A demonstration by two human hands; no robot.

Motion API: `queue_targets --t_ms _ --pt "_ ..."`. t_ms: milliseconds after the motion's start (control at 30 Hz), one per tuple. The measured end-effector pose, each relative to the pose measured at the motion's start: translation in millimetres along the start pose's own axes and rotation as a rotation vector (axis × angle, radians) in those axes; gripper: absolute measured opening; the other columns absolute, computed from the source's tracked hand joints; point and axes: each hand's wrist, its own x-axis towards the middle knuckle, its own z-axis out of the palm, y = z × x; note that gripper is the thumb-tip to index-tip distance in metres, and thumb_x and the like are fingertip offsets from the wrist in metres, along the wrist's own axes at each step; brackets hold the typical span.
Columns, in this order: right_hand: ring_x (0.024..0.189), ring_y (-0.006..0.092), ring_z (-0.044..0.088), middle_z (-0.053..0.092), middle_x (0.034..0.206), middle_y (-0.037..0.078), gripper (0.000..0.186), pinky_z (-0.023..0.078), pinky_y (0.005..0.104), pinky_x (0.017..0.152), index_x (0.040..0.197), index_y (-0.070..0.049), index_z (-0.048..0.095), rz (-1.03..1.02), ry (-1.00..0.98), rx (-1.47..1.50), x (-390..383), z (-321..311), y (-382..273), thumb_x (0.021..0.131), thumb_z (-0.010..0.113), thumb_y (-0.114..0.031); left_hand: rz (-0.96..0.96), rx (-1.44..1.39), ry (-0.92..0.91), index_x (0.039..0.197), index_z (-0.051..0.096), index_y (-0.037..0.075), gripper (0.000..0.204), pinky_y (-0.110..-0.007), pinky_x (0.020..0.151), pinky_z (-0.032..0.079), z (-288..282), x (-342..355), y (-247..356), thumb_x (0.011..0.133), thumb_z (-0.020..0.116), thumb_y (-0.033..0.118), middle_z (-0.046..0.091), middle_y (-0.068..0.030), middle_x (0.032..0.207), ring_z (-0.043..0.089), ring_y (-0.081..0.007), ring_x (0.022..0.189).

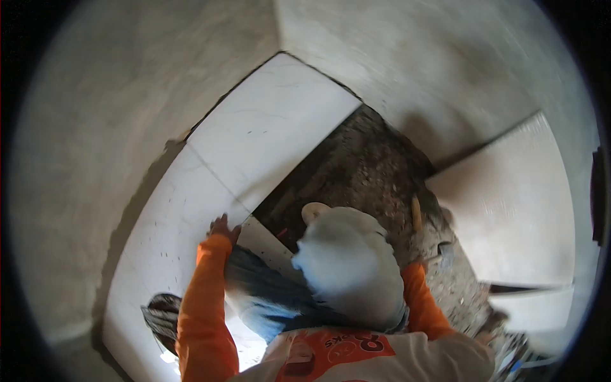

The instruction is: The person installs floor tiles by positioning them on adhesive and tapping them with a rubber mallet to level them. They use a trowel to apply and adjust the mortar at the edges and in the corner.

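My left hand (223,228), at the end of an orange sleeve, lies with fingers spread on the white floor tiles (172,210), close to where their joints meet. Beside it, the pale edge of another tile (270,245) shows past my bent left leg in jeans. My right arm (423,299) reaches down beyond my pale, dusty right knee (347,254). That knee hides most of the right hand, so its fingers cannot be made out. Near the right cuff is a small tool with a grey metal head (445,253); whether I hold it is unclear.
Bare, dark rubble ground (356,159) borders the laid tiles. A large pale tile (509,204) leans at the right wall, with another slab (534,312) nearer me. A yellowish stick or handle (417,213) stands in the rubble. Grey walls meet at the far corner. A dark ridged object (162,316) lies left.
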Motion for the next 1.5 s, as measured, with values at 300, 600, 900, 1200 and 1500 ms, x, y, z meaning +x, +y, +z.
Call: queue_targets --t_ms 300,600,900,1200,1500 --pt "0.053 0.01 0.046 0.044 0.062 -0.001 0.031 0.04 0.0271 0.049 0.094 -0.008 0.058 -0.737 -0.608 0.039 -111.7 105.9 -241.9 0.093 0.052 -0.038 -0.085 -0.17 0.276 0.148 0.012 0.011 0.077 -0.045 0.115 0.007 37.7 86.8 72.3 0.089 0.041 0.051 0.008 -0.01 0.155 0.005 -0.0276 0.143" --pt "0.049 0.0107 0.039 0.038 0.056 -0.002 0.064 0.034 0.0299 0.047 0.074 -0.006 0.049 -0.738 -0.602 -0.547 -67.5 346.3 -317.8 0.083 0.045 -0.07 -0.124 -0.115 0.49 0.148 0.012 0.009 0.074 -0.052 0.113 0.001 26.3 119.2 84.2 0.09 0.038 0.047 0.006 -0.0134 0.154 0.002 -0.0304 0.143" --pt "0.035 0.0152 0.037 0.037 0.048 -0.001 0.055 0.03 0.0346 0.035 0.071 -0.01 0.05 -0.436 -0.964 -0.162 -59.5 466.6 -337.8 0.09 0.042 -0.06 -0.136 -0.16 0.508 0.148 0.012 0.009 0.075 -0.054 0.112 0.002 20.8 119.7 72.4 0.089 0.04 0.046 0.009 -0.0144 0.154 0.004 -0.031 0.143" --pt "0.043 0.0193 0.048 0.043 0.052 0.002 0.054 0.038 0.035 0.042 0.073 -0.004 0.049 -0.729 -0.76 -0.104 -65.0 487.3 -316.3 0.093 0.041 -0.053 -0.134 -0.175 0.489 0.147 0.013 0.008 0.076 -0.055 0.112 0.002 32.2 115.7 74.9 0.088 0.043 0.045 0.009 -0.0141 0.153 0.005 -0.0312 0.142" --pt "0.072 0.0433 0.057 0.061 0.079 0.023 0.066 0.044 0.049 0.068 0.084 0.004 0.057 -1.241 -0.338 -0.404 -71.4 480.7 -300.9 0.096 0.025 -0.053 -0.089 -0.179 0.502 0.147 0.015 0.007 0.076 -0.056 0.112 0.002 33.5 116.8 76.7 0.088 0.043 0.044 0.01 -0.0162 0.153 0.004 -0.033 0.142"
